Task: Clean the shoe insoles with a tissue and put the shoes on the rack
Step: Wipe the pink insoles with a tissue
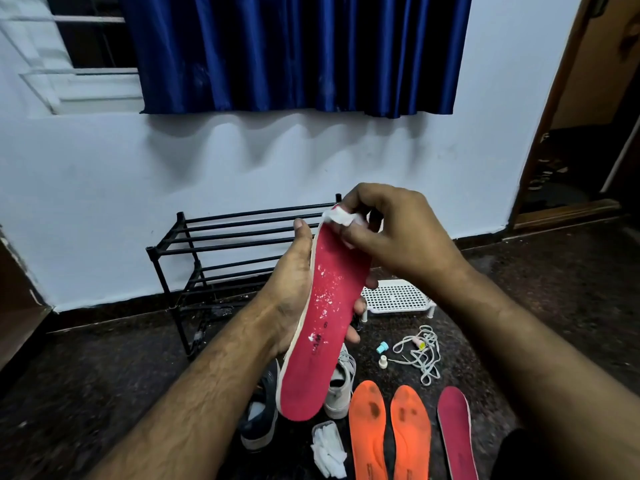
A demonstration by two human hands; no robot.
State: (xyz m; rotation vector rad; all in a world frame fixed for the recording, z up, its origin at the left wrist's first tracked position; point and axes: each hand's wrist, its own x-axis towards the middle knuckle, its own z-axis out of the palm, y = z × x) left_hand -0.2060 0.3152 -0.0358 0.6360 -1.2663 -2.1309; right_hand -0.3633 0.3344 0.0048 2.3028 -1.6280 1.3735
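Firmly left hand (294, 289) gripping insole (325, 317), right hand (391, 230) pinching tissue (337, 216)

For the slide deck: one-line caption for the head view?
Left hand holds a red insole upright while the right hand wipes its toe end with a tissue.

Blue satin curtain (294, 53) hangs at 12 o'clock over a window (79, 60), white wall (104, 188) below it; wooden door frame (568, 109) at 2 o'clock. On the dark speckled floor (69, 375) at 4 o'clock: small white perforated stand (394, 298), tangle of white laces (424, 353), two small caps (383, 355) just beside it.
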